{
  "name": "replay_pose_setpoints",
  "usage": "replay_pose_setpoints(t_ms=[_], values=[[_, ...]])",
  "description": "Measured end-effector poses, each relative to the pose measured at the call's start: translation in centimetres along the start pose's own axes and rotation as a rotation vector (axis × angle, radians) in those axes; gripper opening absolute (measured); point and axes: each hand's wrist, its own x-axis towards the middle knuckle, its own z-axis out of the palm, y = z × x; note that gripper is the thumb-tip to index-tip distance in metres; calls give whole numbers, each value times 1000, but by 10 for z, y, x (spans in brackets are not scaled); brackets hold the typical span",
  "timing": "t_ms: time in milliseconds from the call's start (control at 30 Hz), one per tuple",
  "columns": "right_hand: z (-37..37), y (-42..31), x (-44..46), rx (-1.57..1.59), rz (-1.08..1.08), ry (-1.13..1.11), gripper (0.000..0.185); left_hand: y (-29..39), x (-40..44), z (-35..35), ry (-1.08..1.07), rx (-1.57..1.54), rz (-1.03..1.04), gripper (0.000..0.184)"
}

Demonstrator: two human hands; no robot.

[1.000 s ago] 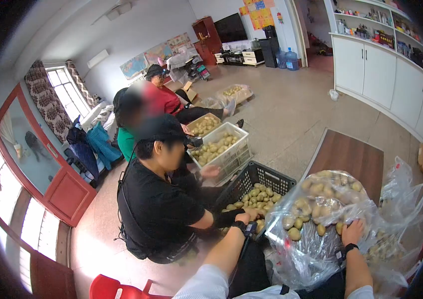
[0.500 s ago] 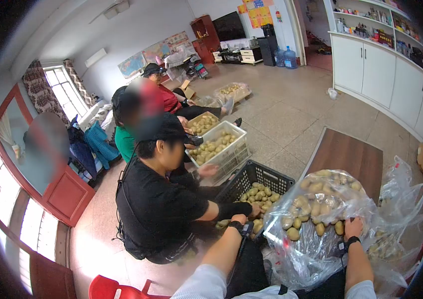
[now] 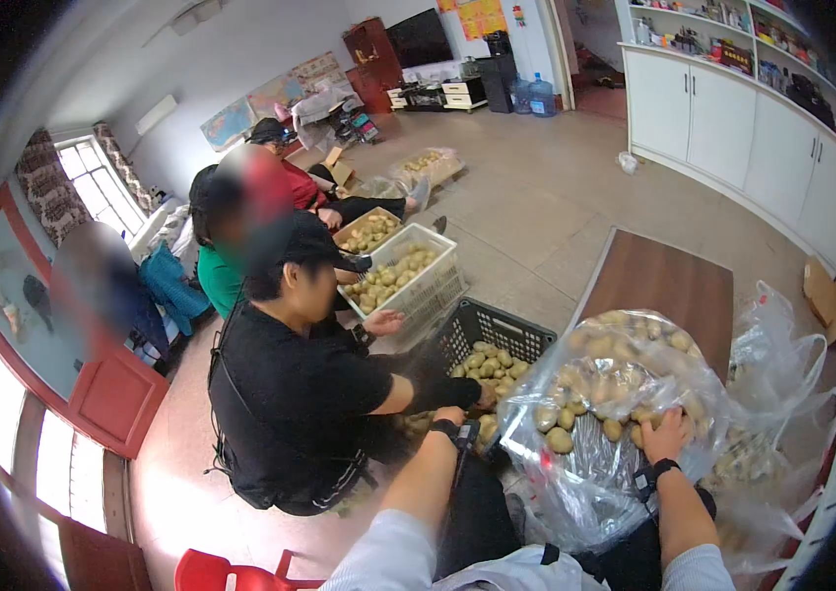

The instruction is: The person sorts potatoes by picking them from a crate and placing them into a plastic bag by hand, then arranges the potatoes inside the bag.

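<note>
Oval brownish-green fruit that look like kiwifruit fill the far part of a clear plastic bag in front of me. My right hand reaches into this bag, its fingers spread and touching the kiwifruit at the pile's near edge. My left hand is low over the near end of a black crate, which also holds kiwifruit. Its fingers look curled; whatever they may hold is hidden. A co-worker's hand is in the same crate, beside mine.
The co-worker in black sits close on my left. Beyond stand white crates of kiwifruit and other seated people. A brown board lies behind the bag. More plastic bags are at right, a red chair at lower left.
My right hand has moved left and up onto the kiwifruit, and its fingers have spread. My left hand stays by the black crate. The whole view has shifted slightly.
</note>
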Motion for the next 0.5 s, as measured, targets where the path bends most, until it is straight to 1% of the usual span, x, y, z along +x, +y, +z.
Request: replay_pose_setpoints(t_ms=[33,67,133,167,200,233,267,300,400,467,500], values=[[1,-1,-5,15,-51,-21,65,33,-79,-73,-82,33,-6,22],[2,-1,-12,26,-96,-45,62,24,-69,-64,-49,47,-21,22],[1,-3,-19,177,-375,-8,44,8,-54,-44,-2,68,-48,25],[5,-7,-19,159,-480,-1,31,3,-54,-44,14,78,-41,25],[-10,-14,-29,169,-471,-26,25,-4,-53,-44,31,87,-39,24],[7,-10,-34,109,-519,66,28,-8,-52,-43,42,96,-30,24],[13,-10,-43,205,-439,-35,41,-9,-51,-42,49,100,-27,24],[-3,-18,-52,199,-399,-47,38,-9,-49,-42,55,100,-25,24],[12,-7,-69,103,-419,-36,39,-9,-42,-45,86,89,-34,23],[14,-15,-70,64,-453,-19,42,-13,-39,-50,108,79,-38,23],[13,-14,-72,16,-464,-65,51,-16,-39,-53,119,76,-38,23]])
